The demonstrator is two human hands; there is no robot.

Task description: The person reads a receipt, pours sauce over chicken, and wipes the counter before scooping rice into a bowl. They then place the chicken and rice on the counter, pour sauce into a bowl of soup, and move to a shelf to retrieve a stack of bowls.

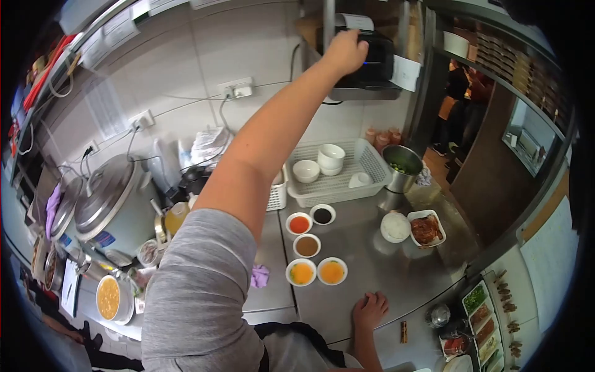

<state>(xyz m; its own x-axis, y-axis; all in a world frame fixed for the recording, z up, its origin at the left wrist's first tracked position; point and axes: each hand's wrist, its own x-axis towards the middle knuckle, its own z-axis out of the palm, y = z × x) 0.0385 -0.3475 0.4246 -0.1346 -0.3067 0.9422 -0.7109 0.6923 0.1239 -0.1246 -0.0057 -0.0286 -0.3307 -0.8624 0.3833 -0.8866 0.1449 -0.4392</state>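
Observation:
My left hand (pixel 347 53) is raised at the black printer (pixel 377 62) on the wall shelf, its fingers closed near the white paper (pixel 357 23) on top; whether they grip it is hidden. Low on the steel counter, my right hand (pixel 370 310) rests with its fingers spread and holds nothing. Between the two hands stand small white bowls of red sauce (pixel 299 224), dark sauce (pixel 322 216), brown sauce (pixel 306 246) and orange liquid (pixel 301 273). To their right are a bowl of rice (pixel 395 227) and a square dish of reddish food (pixel 427 229).
A grey basket (pixel 297 196) with white bowls and a steel pot (pixel 401 180) stand along the back. Large lidded cookers (pixel 111 198) are at left. Ingredient trays (pixel 476 299) lie lower right. People (pixel 457 87) stand beyond the opening; another person (pixel 77 335) is lower left.

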